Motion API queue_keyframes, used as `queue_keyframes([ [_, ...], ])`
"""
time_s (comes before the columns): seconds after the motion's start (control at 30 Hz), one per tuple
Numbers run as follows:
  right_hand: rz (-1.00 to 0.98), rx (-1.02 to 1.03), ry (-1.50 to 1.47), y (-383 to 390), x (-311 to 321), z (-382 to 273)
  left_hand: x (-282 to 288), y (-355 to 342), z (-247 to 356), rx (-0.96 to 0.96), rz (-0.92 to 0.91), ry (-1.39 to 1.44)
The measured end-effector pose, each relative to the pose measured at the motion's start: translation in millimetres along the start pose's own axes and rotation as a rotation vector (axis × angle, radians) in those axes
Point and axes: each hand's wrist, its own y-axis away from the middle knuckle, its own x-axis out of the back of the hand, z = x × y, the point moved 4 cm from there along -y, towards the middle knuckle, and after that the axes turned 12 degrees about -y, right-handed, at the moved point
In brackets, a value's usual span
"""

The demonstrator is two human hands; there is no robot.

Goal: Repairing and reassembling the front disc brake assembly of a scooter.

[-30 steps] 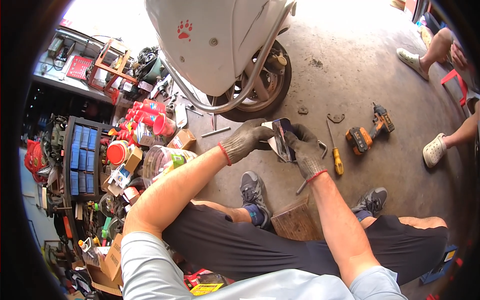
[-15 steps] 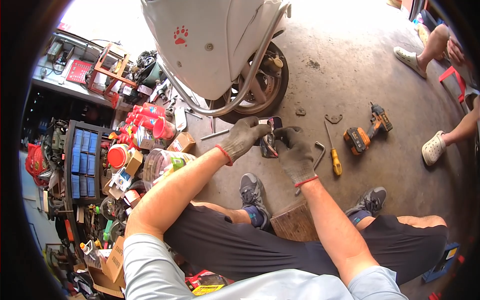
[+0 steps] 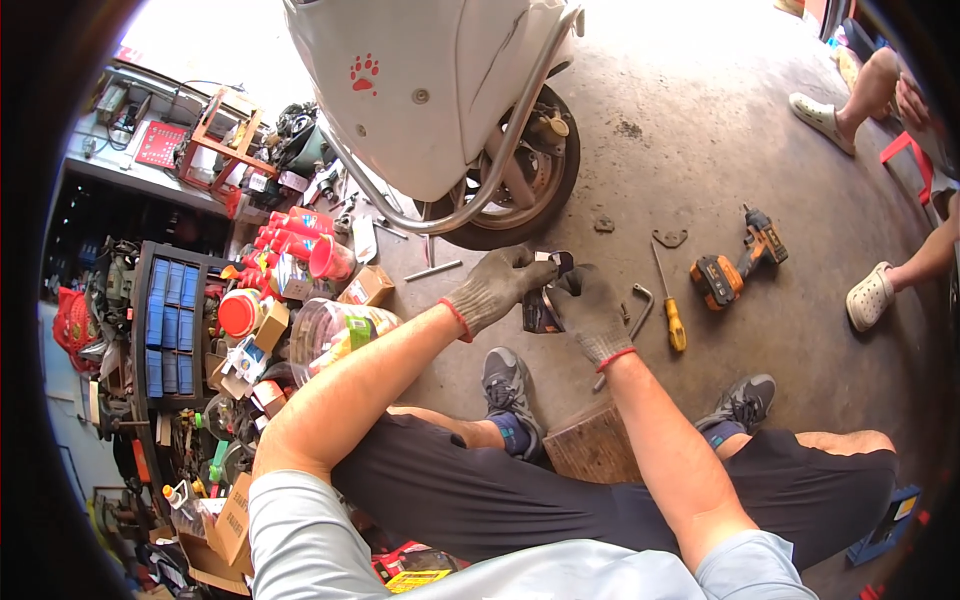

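Both my hands wear grey knitted gloves with red cuffs. They meet in front of the scooter's front wheel (image 3: 520,190) over a small dark packet (image 3: 540,314) with light patches. My left hand (image 3: 498,287) pinches its upper left part. The fingers of my right hand (image 3: 593,308) are bent against its right side, and they partly cover it. What the packet contains, I cannot make out. Beyond the hands stands the white scooter front (image 3: 400,110) with a metal guard bar and a red paw print.
On the floor to the right lie a yellow-handled screwdriver (image 3: 676,325), a bent wrench (image 3: 640,310), a flat metal plate (image 3: 670,238) and an orange-black cordless drill (image 3: 718,279). A wooden block (image 3: 595,445) sits between my feet. Bottles, boxes and a clear tub (image 3: 325,335) crowd the left. Another person's clog (image 3: 868,297) shows right.
Both hands and the packet have shifted slightly nearer to me. The packet has turned a little, and the right fingers have moved against its top.
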Motion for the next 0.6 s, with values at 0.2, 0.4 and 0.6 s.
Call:
queue_keyframes([
  [0.2,-0.065,-0.173,-0.174,5.5,1.6,-11.9,5.4,-5.2,-4.9,-0.02,0.02,-0.02],
  [0.4,0.061,-0.115,-0.37,-7.1,12.6,2.2,20.1,-8.2,-10.8,0.066,0.014,-0.075],
  [0.6,0.062,-0.132,-0.312,-9.4,15.3,4.3,18.8,-4.1,-2.7,0.026,0.052,-0.152],
])
